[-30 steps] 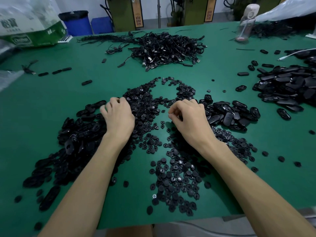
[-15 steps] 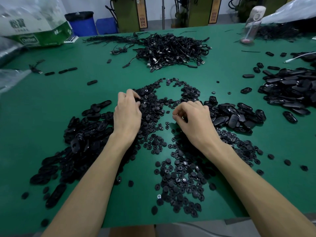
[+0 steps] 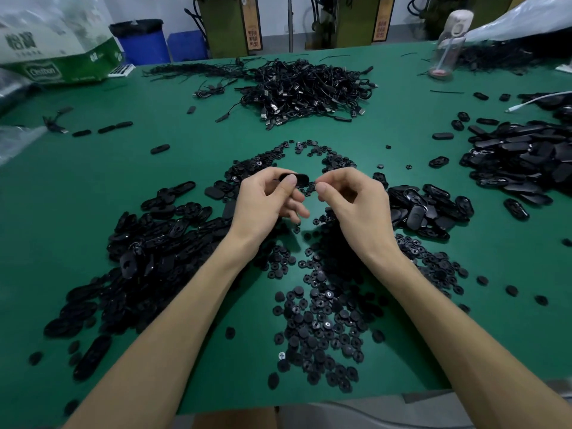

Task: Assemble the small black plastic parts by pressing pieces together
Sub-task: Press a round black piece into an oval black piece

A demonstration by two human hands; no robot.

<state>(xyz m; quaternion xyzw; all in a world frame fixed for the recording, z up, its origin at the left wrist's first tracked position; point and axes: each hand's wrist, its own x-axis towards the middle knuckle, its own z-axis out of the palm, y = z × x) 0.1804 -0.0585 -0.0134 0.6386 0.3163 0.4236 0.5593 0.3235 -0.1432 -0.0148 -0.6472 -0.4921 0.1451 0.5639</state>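
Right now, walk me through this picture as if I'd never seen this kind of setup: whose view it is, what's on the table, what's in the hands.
There is no machine here. A camera worn on a person's head looks down at their own two bare hands over a green table.

Around the hands lie heaps of black plastic parts: oval shells on the left, small round discs in front, more ovals on the right. Farther back sits a tangle of black cables.

The left hand pinches one oval piece. The right hand has its fingertips closed beside it, probably on a small part, which is hidden.
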